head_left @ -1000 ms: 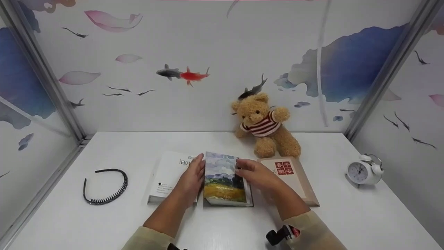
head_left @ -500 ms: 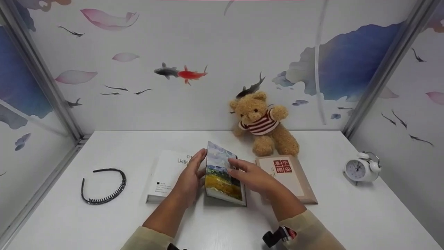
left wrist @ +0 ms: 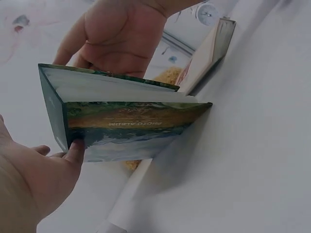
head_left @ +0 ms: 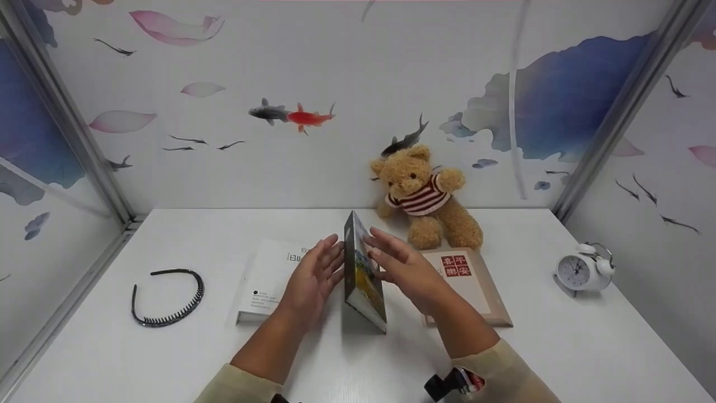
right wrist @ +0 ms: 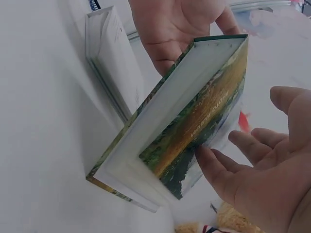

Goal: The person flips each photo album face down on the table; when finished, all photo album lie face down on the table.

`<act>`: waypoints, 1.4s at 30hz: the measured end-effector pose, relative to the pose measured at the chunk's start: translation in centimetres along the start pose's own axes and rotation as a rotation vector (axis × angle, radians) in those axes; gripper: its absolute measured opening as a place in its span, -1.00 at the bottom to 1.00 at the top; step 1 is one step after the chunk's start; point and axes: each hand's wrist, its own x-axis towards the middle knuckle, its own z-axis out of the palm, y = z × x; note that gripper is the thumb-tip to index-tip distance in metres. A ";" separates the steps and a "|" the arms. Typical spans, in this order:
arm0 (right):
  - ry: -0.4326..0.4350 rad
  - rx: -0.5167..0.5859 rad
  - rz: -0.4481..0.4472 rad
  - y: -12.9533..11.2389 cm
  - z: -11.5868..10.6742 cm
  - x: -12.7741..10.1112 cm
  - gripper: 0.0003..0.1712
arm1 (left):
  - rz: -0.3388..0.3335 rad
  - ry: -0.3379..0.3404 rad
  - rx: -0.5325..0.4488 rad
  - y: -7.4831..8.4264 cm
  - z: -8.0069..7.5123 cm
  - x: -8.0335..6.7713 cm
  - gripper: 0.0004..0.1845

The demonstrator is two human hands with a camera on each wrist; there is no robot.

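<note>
While the photo album (head_left: 363, 274) is stood on its edge on the white table (head_left: 559, 358), the scene is recorded as follows.

Photo album: a painted landscape cover is carried, with "PHOTO ALBUM" printed on it; it is stood near the table's middle, between the 2 hands, and is seen tilted in the wrist views.

Left hand (head_left: 312, 280): the fingers are kept straight and spread; the album's left face is touched by a fingertip (left wrist: 75, 145) in the left wrist view. Nothing is gripped.

Right hand (head_left: 404, 267): the fingers are held straight and loosely apart; the front cover is touched by 1 fingertip (right wrist: 204, 158) in the right wrist view. Nothing is clasped.

White book (head_left: 268, 280): it is laid flat just left of the album, partly covered by the left hand.

Brown book (head_left: 475, 291): it is laid flat just right of the album, with a red label on its cover.

Teddy bear (head_left: 425, 196): it is seated against the back wall, behind the brown book, in a red-and-white striped top.

Alarm clock (head_left: 584, 271): it is placed well apart, at the table's right side.

Hairband (head_left: 168, 296): a black toothed band is laid at the table's left side.
</note>
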 end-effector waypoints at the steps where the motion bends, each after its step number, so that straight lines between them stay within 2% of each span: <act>1: -0.005 0.018 -0.028 -0.2 0.1 -0.1 -0.24 | 0.007 -0.011 -0.003 0.1 0.1 -0.1 -0.26; 4: 0.017 0.054 -0.074 -0.8 0.3 -0.3 -0.23 | 0.026 -0.045 -0.006 0.3 0.3 -0.3 -0.27; 8: 0.094 0.066 -0.065 -1.1 0.5 -0.4 -0.18 | 0.037 -0.102 0.006 0.4 0.3 -0.4 -0.28; 12: 0.142 0.041 -0.061 -0.9 0.3 -0.3 -0.14 | -0.011 -0.139 0.023 -0.3 -0.2 0.1 -0.24; 18: 0.152 -0.001 -0.067 -0.7 -0.3 -0.2 -0.15 | -0.180 -0.076 0.047 -1.9 -0.7 0.6 -0.13; 21: 0.142 0.000 -0.066 -0.8 -0.7 -0.2 -0.14 | -0.226 -0.057 0.029 -2.4 -0.7 0.6 -0.12; 26: 0.109 0.006 -0.054 -1.0 -1.5 -0.2 -0.11 | -0.255 -0.076 -0.007 -2.7 -0.5 0.7 -0.12; 33: 0.121 -0.028 -0.005 -1.0 -2.6 -0.1 -0.12 | -0.271 -0.111 0.012 -2.8 -0.7 0.6 -0.14; 42: 0.116 -0.021 0.010 0.2 -3.8 0.4 -0.05 | -0.248 -0.068 0.060 -2.8 -1.0 0.7 -0.16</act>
